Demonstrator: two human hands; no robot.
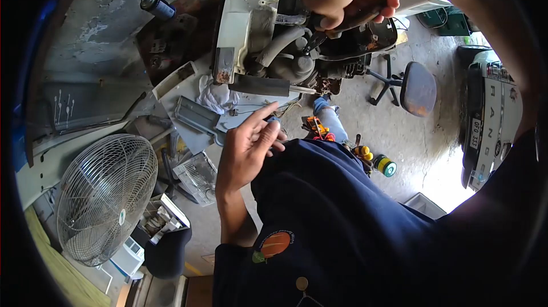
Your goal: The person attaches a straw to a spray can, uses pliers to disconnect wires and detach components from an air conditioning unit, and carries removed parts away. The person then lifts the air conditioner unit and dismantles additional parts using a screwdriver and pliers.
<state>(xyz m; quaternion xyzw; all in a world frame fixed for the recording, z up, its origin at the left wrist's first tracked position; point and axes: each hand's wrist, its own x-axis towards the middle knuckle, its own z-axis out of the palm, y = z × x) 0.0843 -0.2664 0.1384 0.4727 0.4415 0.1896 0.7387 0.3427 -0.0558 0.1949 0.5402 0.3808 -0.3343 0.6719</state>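
Note:
My right hand [354,1] is closed around a dark-handled tool [364,18], which looks like pliers. The tool's black jaws point down and left into an opened machine [260,27] with a pale side panel, near a grey hose [278,46] and a rounded grey part [299,67]. Below the machine's lower edge, my left hand [245,147] is raised with its index finger stretched out and its thumb apart. It holds nothing visible. Thin wires [257,105] and a white cloth [216,96] lie near it.
A spray can [158,6] stands upper left, above a grey tray [197,120]. A large wire-caged fan [108,198] is at lower left. Right of the machine are an office chair [418,89], a green-and-yellow roll [385,165] and a parked vehicle [491,118]. Orange tools [317,127] sit by a jeans-clad leg [332,124].

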